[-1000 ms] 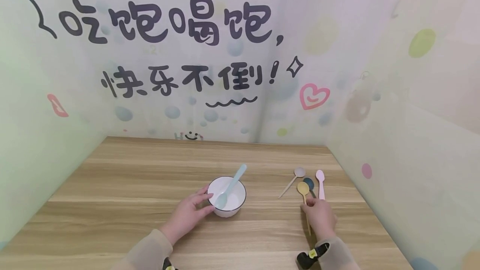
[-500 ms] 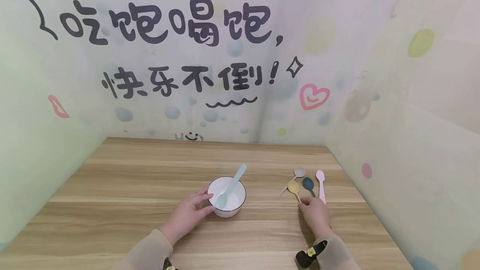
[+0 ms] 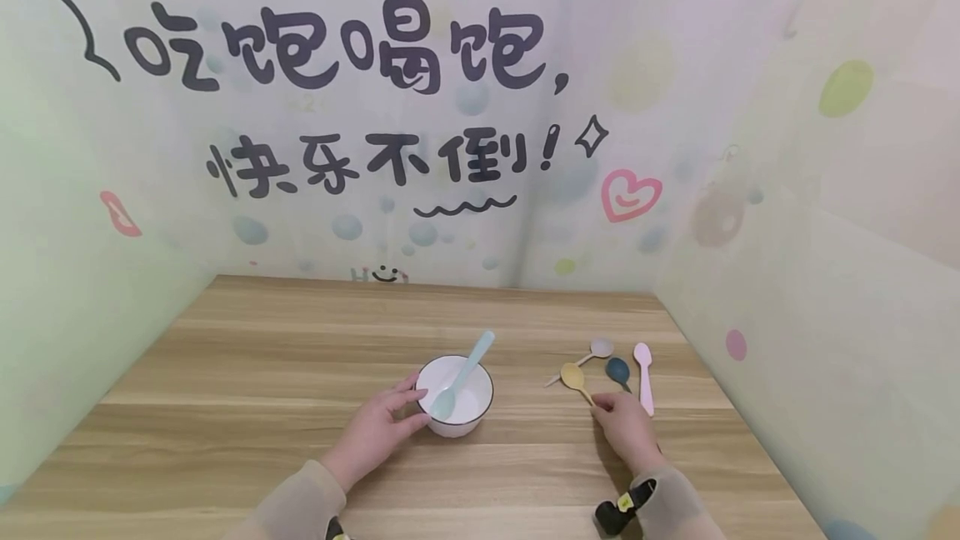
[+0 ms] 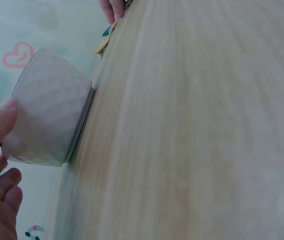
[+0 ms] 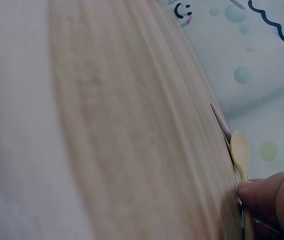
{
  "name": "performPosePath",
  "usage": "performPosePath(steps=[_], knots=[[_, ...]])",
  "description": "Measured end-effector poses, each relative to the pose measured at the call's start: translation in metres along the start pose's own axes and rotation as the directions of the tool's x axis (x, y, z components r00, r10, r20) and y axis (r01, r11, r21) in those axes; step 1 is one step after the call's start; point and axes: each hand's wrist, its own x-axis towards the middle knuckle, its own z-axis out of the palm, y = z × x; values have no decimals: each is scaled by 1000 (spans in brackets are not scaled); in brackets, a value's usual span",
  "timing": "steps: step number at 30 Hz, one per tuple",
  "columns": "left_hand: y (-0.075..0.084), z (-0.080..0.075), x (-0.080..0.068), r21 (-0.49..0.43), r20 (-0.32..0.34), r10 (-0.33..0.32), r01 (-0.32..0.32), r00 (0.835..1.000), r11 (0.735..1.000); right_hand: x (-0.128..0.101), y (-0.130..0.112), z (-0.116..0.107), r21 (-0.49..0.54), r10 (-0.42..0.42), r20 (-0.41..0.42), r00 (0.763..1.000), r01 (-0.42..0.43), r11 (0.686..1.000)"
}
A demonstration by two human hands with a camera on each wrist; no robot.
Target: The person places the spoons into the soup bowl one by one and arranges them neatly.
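On table, L hand (image 3: 377,432) cups bowl (image 3: 454,397) (fingers curled), R hand (image 3: 626,432) pinches yellow spoon (image 3: 575,378)

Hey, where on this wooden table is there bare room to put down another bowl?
The wooden table is bare left of the white bowl and along the back wall. A narrower strip lies between bowl and yellow spoon. It is crowded at right, where the grey spoon, dark blue spoon, pink spoon and right hand cluster.
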Motion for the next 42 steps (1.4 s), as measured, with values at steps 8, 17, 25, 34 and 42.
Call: performPosePath(steps=[8, 17, 25, 34, 42], knots=[[0, 0, 0, -8, 2, 6, -6, 1000, 1000, -1, -2, -1, -6, -12, 9, 1000, 12, 1000], [2, 0, 0, -8, 0, -2, 2, 1000, 1000, -2, 0, -3, 7, -34, 10, 999, 34, 999], [2, 0, 0, -8, 0, 1, -1, 1000, 1000, -7, -1, -4, 25, -6, -7, 1000, 6, 1000], [1, 0, 0, -4, -4, 13, -13, 1000, 1000, -12, 2, -9, 62, 34, -30, 999, -32, 998], [0, 0, -2, -10, -4, 1, -1, 1000, 1000, -16, 0, -10, 63, 53, -24, 998, -51, 997]])
